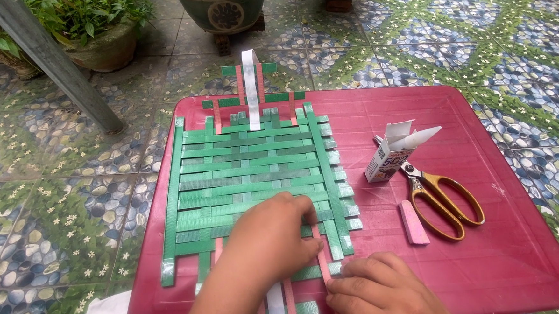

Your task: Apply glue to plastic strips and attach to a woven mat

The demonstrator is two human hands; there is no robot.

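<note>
A woven mat of green strips point(255, 177) lies flat on a red table point(488, 241). Pink strips point(323, 256) and one white strip point(251, 88) run lengthwise through the weave and stick out at the far and near ends. My left hand point(268, 240) presses palm-down on the near part of the mat, fingertips touching a pink strip. My right hand point(382, 288) rests at the near edge, fingers curled and pinching the end of that pink strip beside a green strip end.
Yellow-handled scissors point(444, 199), a small pink piece point(413, 221) and an opened small carton point(391, 154) lie right of the mat. Potted plants point(94, 33) and a slanted grey post point(51, 60) stand on the patterned tile floor beyond the table.
</note>
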